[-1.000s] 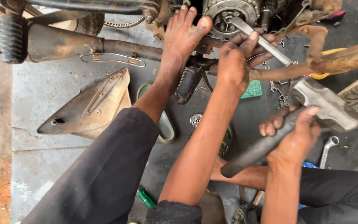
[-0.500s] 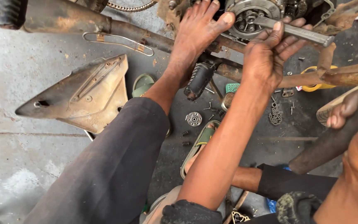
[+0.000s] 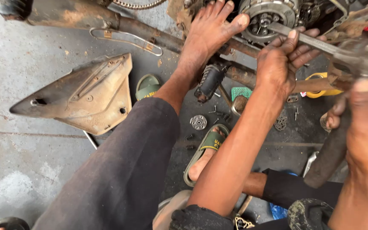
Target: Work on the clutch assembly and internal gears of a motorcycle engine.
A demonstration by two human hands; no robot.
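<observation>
The left hand (image 3: 280, 64) is clenched round a flat metal bar (image 3: 309, 40), thumb on top and fingers curled beneath. The bar's long axis runs from about ten o'clock to four o'clock: its near tip rests on the clutch assembly (image 3: 269, 15) at the top of the view, and its far end slopes down toward the right edge, where it blurs out. The right hand (image 3: 365, 140) (large and smeared at the right edge) is wrapped round a dark hammer handle (image 3: 331, 155) that slants from seven o'clock up to one o'clock; the head is lost in blur near the bar's far end.

A bare foot (image 3: 207, 36) presses against the rusty frame tube (image 3: 150, 32) at eleven o'clock of the left hand, its toes just beside the clutch. A black footpeg (image 3: 209, 81) hangs below it. On the concrete at nine o'clock lies a dusty side cover (image 3: 90, 96); a small toothed disc (image 3: 198, 122) and loose springs sit between the legs, and a green sandal (image 3: 211, 142) holds the other foot.
</observation>
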